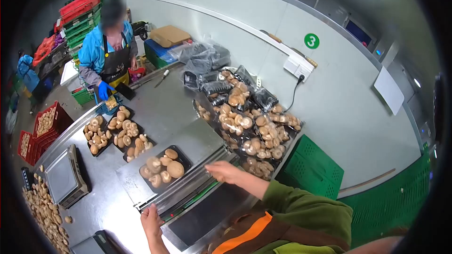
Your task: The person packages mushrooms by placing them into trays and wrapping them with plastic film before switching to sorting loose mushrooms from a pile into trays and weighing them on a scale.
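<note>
My left hand [151,221] is at the near left end of the metal rail of a wrapping station [188,193], fingers closed and raised. My right hand [225,171] is at the rail's other end, its thumb and fingers pinched together. Anything thin between the fingers is too faint to make out. Just beyond the rail, between the hands, lies a black tray of brown mushrooms [175,169]. Part of it looks hazy, as if under clear film. Wrapped mushroom packs [268,131] are heaped beside my right hand.
Further open mushroom trays [126,131] stand across the steel table [169,96]. A scale [63,176] and loose mushrooms [44,211] are at left. A co-worker [106,51] with a blue glove stands opposite. A green crate [313,167] is at right, below the wall socket [297,68].
</note>
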